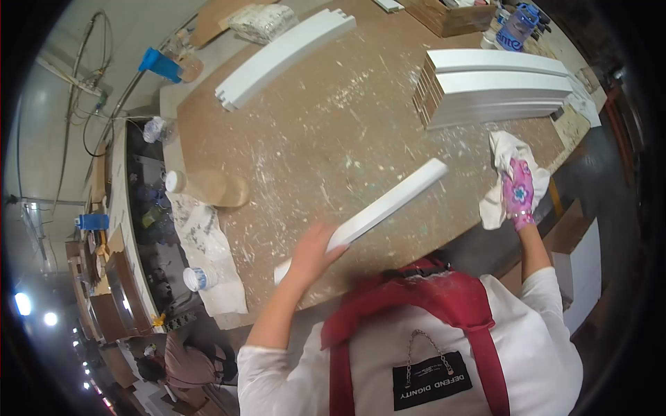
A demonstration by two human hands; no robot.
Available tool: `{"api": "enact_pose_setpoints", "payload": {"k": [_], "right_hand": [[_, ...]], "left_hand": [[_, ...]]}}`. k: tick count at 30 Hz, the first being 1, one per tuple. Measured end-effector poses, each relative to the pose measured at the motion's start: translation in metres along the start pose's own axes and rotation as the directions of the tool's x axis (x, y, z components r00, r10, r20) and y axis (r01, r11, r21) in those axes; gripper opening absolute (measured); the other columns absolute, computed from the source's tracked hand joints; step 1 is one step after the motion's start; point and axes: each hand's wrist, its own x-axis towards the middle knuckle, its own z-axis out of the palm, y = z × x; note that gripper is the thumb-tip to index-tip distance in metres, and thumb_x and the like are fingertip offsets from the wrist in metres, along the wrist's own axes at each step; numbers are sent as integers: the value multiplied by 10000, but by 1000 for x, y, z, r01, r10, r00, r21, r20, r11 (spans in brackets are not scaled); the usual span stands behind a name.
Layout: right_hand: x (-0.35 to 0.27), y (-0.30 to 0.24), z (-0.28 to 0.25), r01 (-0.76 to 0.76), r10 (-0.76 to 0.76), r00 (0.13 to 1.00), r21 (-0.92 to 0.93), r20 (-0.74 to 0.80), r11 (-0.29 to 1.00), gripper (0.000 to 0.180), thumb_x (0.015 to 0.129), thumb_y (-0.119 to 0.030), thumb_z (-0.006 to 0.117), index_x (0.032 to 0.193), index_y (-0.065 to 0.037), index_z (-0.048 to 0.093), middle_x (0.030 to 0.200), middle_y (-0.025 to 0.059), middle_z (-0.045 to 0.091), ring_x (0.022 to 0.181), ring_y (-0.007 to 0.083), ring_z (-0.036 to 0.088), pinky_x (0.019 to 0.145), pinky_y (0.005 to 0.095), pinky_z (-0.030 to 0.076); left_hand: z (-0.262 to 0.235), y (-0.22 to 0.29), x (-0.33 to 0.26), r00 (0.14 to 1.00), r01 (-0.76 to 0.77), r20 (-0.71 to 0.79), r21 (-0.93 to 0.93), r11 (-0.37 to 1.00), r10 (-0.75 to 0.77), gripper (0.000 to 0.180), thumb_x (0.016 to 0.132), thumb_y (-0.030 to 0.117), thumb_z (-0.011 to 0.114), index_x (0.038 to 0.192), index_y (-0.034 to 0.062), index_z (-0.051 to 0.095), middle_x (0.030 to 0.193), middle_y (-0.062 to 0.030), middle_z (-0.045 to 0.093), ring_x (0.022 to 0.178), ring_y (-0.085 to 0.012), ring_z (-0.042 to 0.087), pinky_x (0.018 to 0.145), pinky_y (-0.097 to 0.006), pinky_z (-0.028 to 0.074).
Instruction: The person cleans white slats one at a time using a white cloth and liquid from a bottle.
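Observation:
My left hand [313, 251] grips a long white painted wooden strip [388, 201] near its lower end; the strip lies slanted over the brown, paint-spattered workbench [312, 139]. My right hand [519, 191], in a pink patterned glove, clutches a crumpled white cloth [501, 156] at the bench's right edge, just below a stack of white strips [499, 87]. The cloth is apart from the strip I hold.
A curved pile of white strips [281, 55] lies at the far left of the bench. A tipped bottle [208, 187] rests on a stained rag [208, 256] with a second small bottle [196, 279]. A blue-capped bottle [517, 28] stands far right. Another person [173, 360] sits lower left.

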Motion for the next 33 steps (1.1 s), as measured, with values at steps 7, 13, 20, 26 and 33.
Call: {"api": "enact_pose_setpoints", "payload": {"k": [7, 13, 20, 26, 33], "right_hand": [[-7, -2, 3, -4, 5, 997, 16, -78, 1000, 485, 795, -117, 600, 1267, -48, 518, 1235, 205, 535, 1187, 374, 465, 1035, 435, 341], [-1, -8, 14, -18, 18, 998, 9, -52, 1000, 503, 777, -106, 617, 1267, -51, 520, 1250, 198, 535, 1208, 364, 464, 1048, 433, 336], [-3, -24, -4, 28, -35, 978, -36, -205, 999, 480, 713, -107, 616, 1180, -16, 548, 1129, 202, 556, 1091, 390, 503, 985, 448, 386], [10, -44, -23, -81, 88, 979, 50, -182, 995, 343, 708, -122, 652, 1037, -46, 598, 979, 154, 567, 932, 345, 544, 835, 427, 445], [4, -38, -29, -76, 75, 989, -4, -126, 997, 381, 738, -196, 645, 1098, -98, 566, 1001, 129, 541, 947, 320, 532, 830, 410, 440]], "left_hand": [[-64, -9, 50, 936, 294, -123, -235, 926, -328, 461, 866, 290, 595, 1236, 21, 537, 1060, -231, 621, 991, -376, 594, 869, -426, 450], [-109, -69, 224, 924, 44, -378, 228, 973, 47, 326, 864, 258, 584, 1087, 19, 595, 1127, -226, 569, 1031, -415, 542, 893, -464, 435], [-144, -124, 357, 886, 131, -448, 485, 865, 117, 285, 798, 260, 640, 942, 21, 585, 1003, -198, 574, 988, -377, 530, 860, -465, 433], [-140, -110, 364, 732, 233, -666, 443, 865, 144, 443, 767, 188, 702, 1156, 59, 533, 1046, -135, 560, 986, -340, 537, 808, -452, 466], [-105, 124, 332, 911, -393, -176, -98, 914, 373, 513, 809, 245, 695, 1236, 17, 526, 1171, -190, 576, 1099, -305, 542, 931, -391, 428]]}}
